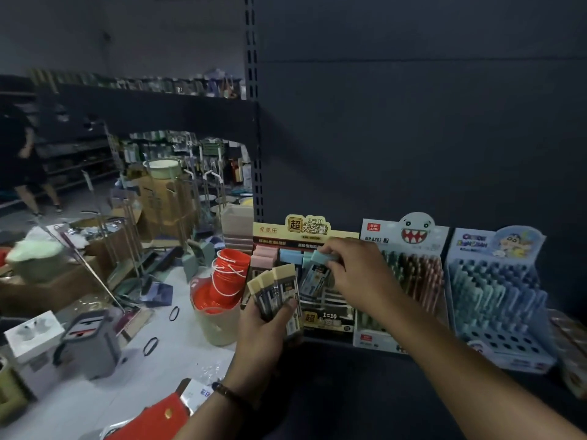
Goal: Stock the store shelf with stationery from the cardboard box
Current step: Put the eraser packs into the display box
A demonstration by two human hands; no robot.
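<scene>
My left hand (265,325) grips a fanned bunch of yellow-capped erasers (279,289) in dark sleeves, held in front of the eraser display box (327,319) on the dark shelf (365,385). My right hand (355,274) pinches a teal-capped eraser (317,273) by its top, over the box's middle rows. Pink and blue erasers (290,254) stand in the box's back row. The cardboard box is not in view.
Two pen display boxes stand to the right: a shark-face one (409,249) and a blue cartoon one (498,300). Left of the shelf, stacked red buckets (228,274), a mop bucket (89,341) and cartons (165,192) crowd the floor. A person (28,166) walks at far left.
</scene>
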